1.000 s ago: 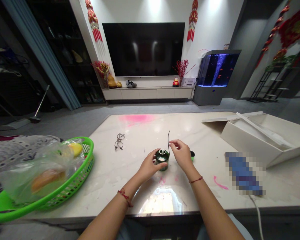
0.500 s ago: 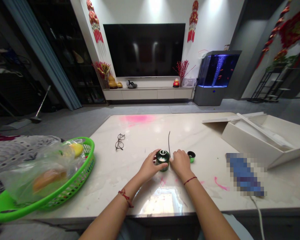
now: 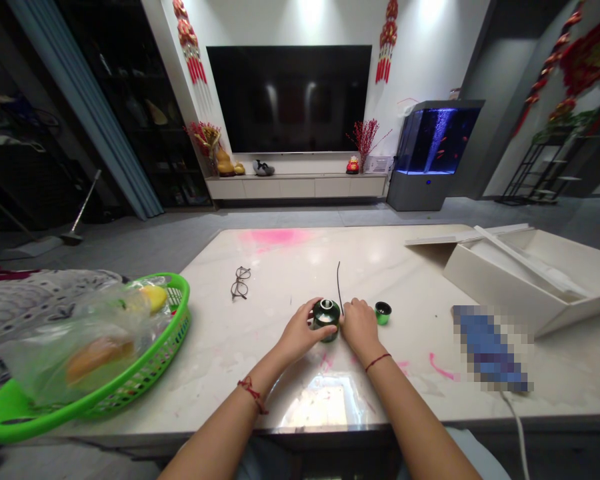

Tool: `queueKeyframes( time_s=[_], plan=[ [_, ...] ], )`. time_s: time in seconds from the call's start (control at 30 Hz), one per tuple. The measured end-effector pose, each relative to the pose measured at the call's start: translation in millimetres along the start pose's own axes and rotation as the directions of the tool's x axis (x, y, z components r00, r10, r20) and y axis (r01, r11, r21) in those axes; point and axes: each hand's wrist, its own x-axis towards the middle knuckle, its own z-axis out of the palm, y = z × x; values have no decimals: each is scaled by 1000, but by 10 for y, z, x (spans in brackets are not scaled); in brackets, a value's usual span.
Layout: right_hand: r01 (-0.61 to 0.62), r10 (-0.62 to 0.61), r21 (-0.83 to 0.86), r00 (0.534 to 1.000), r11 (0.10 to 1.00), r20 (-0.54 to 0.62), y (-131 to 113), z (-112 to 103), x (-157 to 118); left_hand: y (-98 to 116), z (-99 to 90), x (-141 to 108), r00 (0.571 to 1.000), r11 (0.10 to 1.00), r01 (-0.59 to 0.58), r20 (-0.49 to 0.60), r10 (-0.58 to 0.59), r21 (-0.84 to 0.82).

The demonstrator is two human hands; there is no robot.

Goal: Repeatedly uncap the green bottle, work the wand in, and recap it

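Observation:
My left hand [image 3: 303,332] is wrapped around the side of a small dark green, glossy jar [image 3: 326,311] with a pale ring around the opening at its top. The jar stands upright on the white marbled table [image 3: 280,393]. Just right of it, my right hand [image 3: 360,327] is closed, its fingertips by the jar's side. A thin black cord [image 3: 339,283] runs from those fingertips away across the table; its near end is hidden at the fingers. Beside my right hand sits a small green cap [image 3: 383,313], its black inside facing up.
Eyeglasses [image 3: 241,283] lie left of the jar. A green basket [image 3: 180,320] with bagged food is at the left edge. On the right are an open white box [image 3: 505,283] and a blurred-out blue object [image 3: 490,347] with a white cable [image 3: 519,427]. Pink stains mark the tabletop.
My right hand has shifted very slightly left, and the cord's near end now leans a little to the right. My left hand keeps its grip on the jar.

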Motion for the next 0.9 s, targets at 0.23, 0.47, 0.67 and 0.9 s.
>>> queueKeyframes(
  time_s=[0.23, 0.47, 0.67, 0.9],
  plan=[
    [44, -44, -38, 999, 998, -4, 39, 55, 9, -4, -13, 3, 1000, 1000, -10, 8, 9, 21],
    [35, -34, -69, 999, 997, 19, 14, -25, -23, 1, -20, -3, 1000, 1000, -9, 10, 9, 17],
    [-69, 78, -79, 990, 995, 115, -24, -197, -67, 28, -21, -9, 1000, 1000, 2, 6, -2, -1],
    [-202, 218, -84, 930, 976, 296, 43, -389, -154, 66, -25, -28, 1000, 1000, 12, 4, -12, 23]
  ],
)
